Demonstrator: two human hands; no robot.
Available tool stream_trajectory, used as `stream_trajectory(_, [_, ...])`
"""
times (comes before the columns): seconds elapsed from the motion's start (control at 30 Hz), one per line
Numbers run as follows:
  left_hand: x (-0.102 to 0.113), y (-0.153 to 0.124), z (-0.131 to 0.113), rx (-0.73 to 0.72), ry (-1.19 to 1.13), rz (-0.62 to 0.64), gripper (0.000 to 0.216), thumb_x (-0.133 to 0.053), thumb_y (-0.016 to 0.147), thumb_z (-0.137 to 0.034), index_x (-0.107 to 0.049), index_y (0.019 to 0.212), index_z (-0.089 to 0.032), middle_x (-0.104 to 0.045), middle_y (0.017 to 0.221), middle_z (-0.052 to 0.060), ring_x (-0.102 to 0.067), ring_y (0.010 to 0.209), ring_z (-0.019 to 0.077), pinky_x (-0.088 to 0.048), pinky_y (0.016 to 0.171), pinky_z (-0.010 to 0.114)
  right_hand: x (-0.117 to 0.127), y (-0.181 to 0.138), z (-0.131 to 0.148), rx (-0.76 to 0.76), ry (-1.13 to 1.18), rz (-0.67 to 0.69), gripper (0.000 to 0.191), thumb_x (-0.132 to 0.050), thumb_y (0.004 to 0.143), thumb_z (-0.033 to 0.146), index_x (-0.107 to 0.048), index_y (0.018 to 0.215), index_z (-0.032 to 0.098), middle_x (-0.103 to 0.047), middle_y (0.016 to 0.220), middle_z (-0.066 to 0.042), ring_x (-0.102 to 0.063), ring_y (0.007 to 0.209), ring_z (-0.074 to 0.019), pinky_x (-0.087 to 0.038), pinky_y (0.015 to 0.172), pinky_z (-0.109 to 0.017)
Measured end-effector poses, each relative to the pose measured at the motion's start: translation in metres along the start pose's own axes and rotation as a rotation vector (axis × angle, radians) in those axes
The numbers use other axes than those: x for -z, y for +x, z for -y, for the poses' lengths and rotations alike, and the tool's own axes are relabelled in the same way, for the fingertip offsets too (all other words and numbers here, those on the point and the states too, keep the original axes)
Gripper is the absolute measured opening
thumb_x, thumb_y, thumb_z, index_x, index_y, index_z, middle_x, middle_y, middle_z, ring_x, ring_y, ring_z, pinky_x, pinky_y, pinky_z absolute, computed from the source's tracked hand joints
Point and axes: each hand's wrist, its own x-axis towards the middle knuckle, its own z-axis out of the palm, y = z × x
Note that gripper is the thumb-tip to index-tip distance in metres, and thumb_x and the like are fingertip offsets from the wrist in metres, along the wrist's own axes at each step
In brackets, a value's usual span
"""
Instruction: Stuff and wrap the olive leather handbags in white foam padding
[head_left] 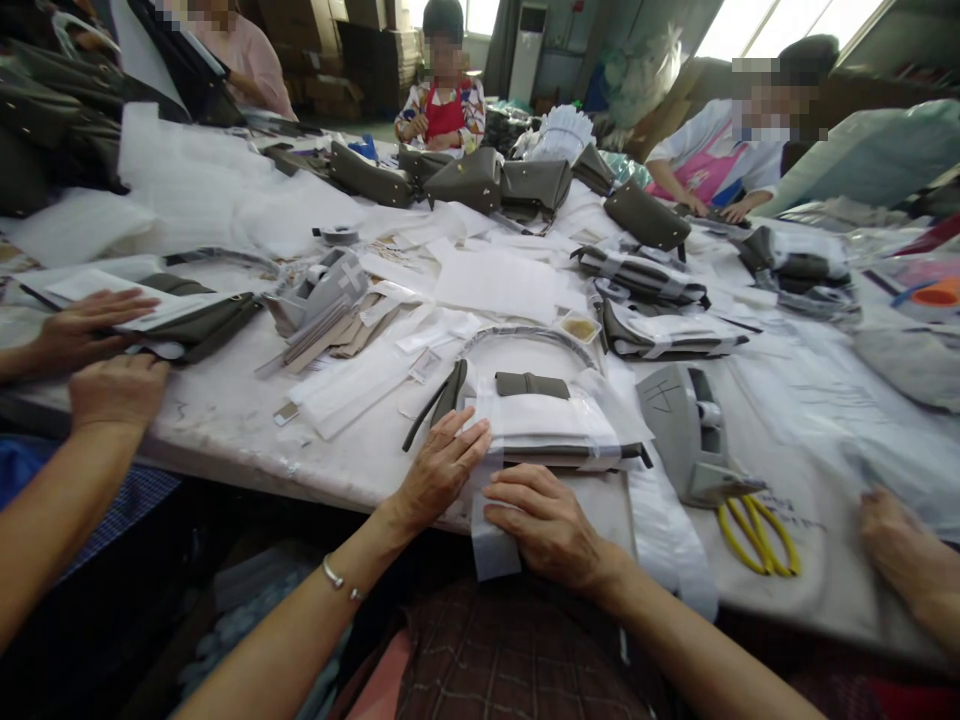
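**Hands pressing white wrap on a grey bag at the table edge**

Co-workers' hands fill the left of the frame: one hand lies flat on a dark olive-grey flat bag partly covered by white paper, and a second hand rests loosely curled just below it at the edge of the white work table. Right of these, in the middle left, a grey tape dispenser stands among beige card strips and white paper sheets.

At lower centre, the person's left hand is spread open, palm down, fingers pressing on the left edge of the white translucent wrapping sheet that covers a dark olive-grey handbag; it grips nothing. The bag lies flat at the near table edge in the lower centre, its curved wrapped handle arching above it. Just right, the right hand is also open and flat, fingers pointing left, holding down a white strip of wrap that hangs over the table edge below the bag.

Further right, a second grey tape dispenser sits beside the bag, with yellow-handled scissors lying just below it. At the lower right, another person's hand rests on the table. Across the upper frame, more grey bags lie before seated workers.
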Motion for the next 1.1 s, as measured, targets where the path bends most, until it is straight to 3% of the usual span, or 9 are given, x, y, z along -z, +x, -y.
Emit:
stream_trajectory(0.13, [-0.004, -0.005, -0.001, -0.034, -0.068, -0.029, 0.034, -0.045, 0.098, -0.011, -0.054, 0.130, -0.016, -0.065, 0.129, 0.011, -0.046, 0.137, 0.0243, -0.040, 0.114, 0.048, -0.005, 0.014, -0.002, 0.078, -0.113, -0.059, 0.023, -0.048, 0.093, 0.009, -0.067, 0.098, 0.020, -0.068, 0.125, -0.009, -0.051, 0.132, -0.0234, -0.043, 0.112, -0.049])
stream_trajectory(0.23, [-0.003, -0.005, 0.001, 0.027, -0.153, -0.045, 0.030, -0.048, 0.096, -0.009, -0.057, 0.124, -0.018, -0.067, 0.124, 0.010, -0.054, 0.129, 0.0212, -0.046, 0.111, 0.043, -0.011, 0.016, -0.006, 0.027, -0.104, -0.044, 0.026, -0.043, 0.092, 0.005, -0.064, 0.098, 0.019, -0.069, 0.123, -0.010, -0.056, 0.128, -0.0209, -0.044, 0.112, -0.047])
stream_trajectory(0.37, [0.013, 0.002, 0.007, 0.107, -0.344, 0.091, 0.037, -0.048, 0.089, -0.004, -0.059, 0.122, -0.019, -0.065, 0.130, 0.009, -0.053, 0.131, 0.0206, -0.046, 0.112, 0.043, -0.011, 0.014, -0.009, -0.101, -0.074, -0.065, 0.037, -0.039, 0.086, 0.000, -0.059, 0.111, 0.019, -0.073, 0.112, -0.009, -0.067, 0.112, -0.0169, -0.050, 0.107, -0.038])
stream_trajectory(0.5, [0.028, 0.012, 0.010, 0.208, -0.529, 0.234, 0.034, -0.047, 0.092, -0.009, -0.065, 0.118, -0.021, -0.065, 0.132, 0.006, -0.054, 0.131, 0.0207, -0.044, 0.113, 0.042, -0.006, 0.014, -0.016, -0.096, -0.037, -0.051, 0.048, -0.043, 0.076, 0.002, -0.057, 0.119, 0.017, -0.073, 0.108, -0.010, -0.068, 0.108, -0.0201, -0.054, 0.101, -0.037])
stream_trajectory(0.63, [0.019, 0.015, 0.003, 0.334, -0.517, 0.087, 0.015, -0.057, 0.094, -0.021, -0.071, 0.098, -0.021, -0.073, 0.114, 0.007, -0.064, 0.116, 0.0211, -0.052, 0.104, 0.039, -0.004, 0.015, -0.017, -0.076, 0.002, -0.058, 0.043, -0.047, 0.077, 0.006, -0.058, 0.117, 0.018, -0.073, 0.109, -0.010, -0.068, 0.109, -0.0214, -0.053, 0.100, -0.037])
stream_trajectory(0.8, [0.003, 0.009, -0.006, 0.202, -0.332, -0.088, 0.004, -0.065, 0.090, -0.019, -0.068, 0.093, -0.019, -0.073, 0.106, 0.007, -0.066, 0.110, 0.0209, -0.053, 0.102, 0.040, -0.008, 0.002, 0.002, -0.041, -0.019, -0.047, 0.024, -0.048, 0.088, 0.006, -0.060, 0.103, 0.021, -0.074, 0.102, -0.007, -0.069, 0.099, -0.0189, -0.051, 0.101, -0.040])
stream_trajectory(0.93, [-0.001, 0.004, -0.010, 0.104, -0.184, -0.128, 0.009, -0.062, 0.091, -0.014, -0.064, 0.098, -0.018, -0.073, 0.103, 0.006, -0.065, 0.111, 0.0208, -0.051, 0.103, 0.042, -0.023, -0.021, 0.021, -0.128, 0.022, -0.018, 0.027, -0.043, 0.091, 0.004, -0.062, 0.100, 0.021, -0.074, 0.093, -0.006, -0.070, 0.086, -0.0159, -0.056, 0.089, -0.033])
stream_trajectory(1.1, [-0.007, 0.004, -0.019, 0.102, -0.062, -0.131, 0.010, -0.060, 0.091, -0.011, -0.060, 0.098, -0.018, -0.072, 0.101, 0.007, -0.066, 0.111, 0.0226, -0.052, 0.100, 0.042, -0.039, -0.031, 0.032, -0.178, 0.049, -0.018, 0.029, -0.040, 0.090, 0.003, -0.063, 0.095, 0.019, -0.073, 0.087, -0.006, -0.068, 0.082, -0.0159, -0.058, 0.080, -0.030])
